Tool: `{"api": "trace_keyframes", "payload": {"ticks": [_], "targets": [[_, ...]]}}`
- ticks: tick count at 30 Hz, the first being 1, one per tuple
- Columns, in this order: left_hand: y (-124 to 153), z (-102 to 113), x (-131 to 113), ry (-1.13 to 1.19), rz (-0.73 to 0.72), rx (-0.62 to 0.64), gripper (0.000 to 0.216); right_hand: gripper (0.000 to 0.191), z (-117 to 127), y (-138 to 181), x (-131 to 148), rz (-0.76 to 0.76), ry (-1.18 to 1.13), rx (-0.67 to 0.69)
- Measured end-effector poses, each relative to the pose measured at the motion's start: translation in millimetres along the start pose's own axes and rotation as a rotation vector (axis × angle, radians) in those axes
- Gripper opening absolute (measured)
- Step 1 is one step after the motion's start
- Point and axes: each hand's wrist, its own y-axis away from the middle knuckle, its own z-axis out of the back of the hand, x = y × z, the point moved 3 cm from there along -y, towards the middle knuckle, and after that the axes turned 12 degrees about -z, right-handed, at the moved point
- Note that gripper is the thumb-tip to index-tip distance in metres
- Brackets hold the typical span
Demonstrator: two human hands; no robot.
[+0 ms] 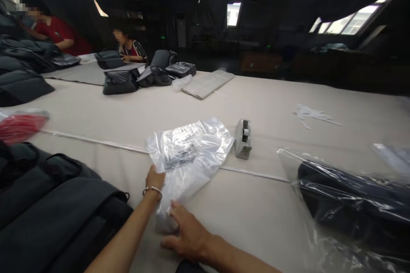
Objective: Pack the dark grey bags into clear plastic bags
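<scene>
Dark padded bags (pixel 57 213) are filling the lower left corner, cut off by the frame edge, so their full shape is not showing. Just beside them the person's two forearms are reaching in from the bottom. Their left hand (pixel 155 178), with a thin metal bangle (pixel 152 189) on the wrist, is pinching the near edge of a clear plastic bag (pixel 188 153); the fingertips are tucked under the film and cannot be seen. Their right hand (pixel 185 232) is lying flat with its fingers pressed together, pushing down the bag's near end, which is crumpled and blurred into a greyish lump.

That plastic bag is lying on the pale beige surface (pixel 272 106) right in front of the person, its long axis running from the hands away and to the right, the far wider end pointing towards a small grey tape dispenser (pixel 242 138) just beside it. Its film is thin, glossy and wrinkled, with black print too blurred to read.

At the right, another clear bag with a dark, long item inside (pixel 352 200) is running off the frame. A red bundle in plastic (pixel 19 126) is being cut by the left edge. Farther back, dark bags (pixel 120 81), folded grey sheets (pixel 208 83) and a white glove (pixel 312 114) are resting on the surface. Two other people are sitting at the far left; the room behind is too dark to make out.
</scene>
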Motion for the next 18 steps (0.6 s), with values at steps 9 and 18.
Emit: {"api": "trace_keyframes", "payload": {"ticks": [9, 18], "targets": [[-92.4, 31.7, 4.7, -0.399, -0.513, 0.211, 0.056, 0.041, 163.2, -20.0, -48.8, -0.316, 0.269, -0.561], [-86.1, 12.4, -50.7, -0.59, -0.805, -0.139, 0.042, 0.065, 263.3, -67.4, -101.3, -0.511, 0.279, -0.607]]}}
